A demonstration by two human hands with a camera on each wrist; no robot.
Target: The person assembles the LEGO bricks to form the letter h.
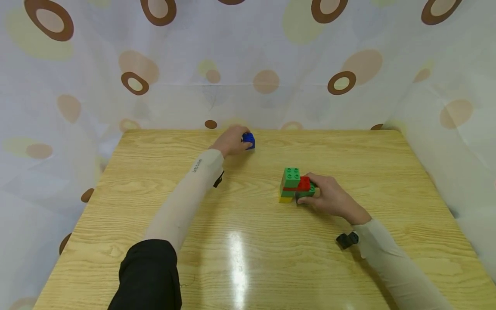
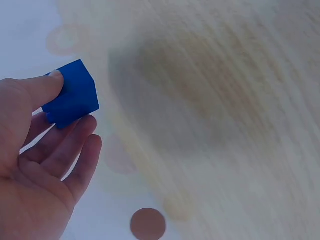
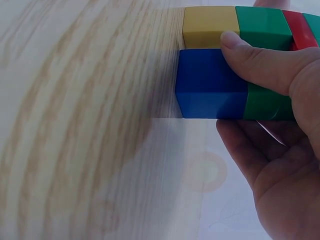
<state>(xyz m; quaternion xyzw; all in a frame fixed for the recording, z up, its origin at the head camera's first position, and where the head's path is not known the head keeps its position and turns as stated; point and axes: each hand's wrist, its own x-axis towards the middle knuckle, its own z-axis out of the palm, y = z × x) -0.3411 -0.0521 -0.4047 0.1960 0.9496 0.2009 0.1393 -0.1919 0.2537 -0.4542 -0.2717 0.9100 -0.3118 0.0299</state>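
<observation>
Near the table's far edge my left hand (image 1: 231, 141) pinches a blue toy building block (image 1: 249, 141). In the left wrist view, the thumb lies across one side of this block (image 2: 73, 94) and fingertips touch its underside. My right hand (image 1: 329, 197) grips the right part of a joined block structure (image 1: 292, 177) standing on the table. Its left column has yellow at the bottom, then green, red and a green top with studs. In the right wrist view, the thumb and fingers hold a blue block (image 3: 210, 75) and a green block beside the yellow block (image 3: 207, 25).
Both hands work over a wood-grain table (image 1: 248, 241). A pale curtain (image 1: 240, 56) with brown and yellow spots hangs behind it and along the sides. Small black devices, one of them a right wrist device (image 1: 347, 240), are worn on the wrists.
</observation>
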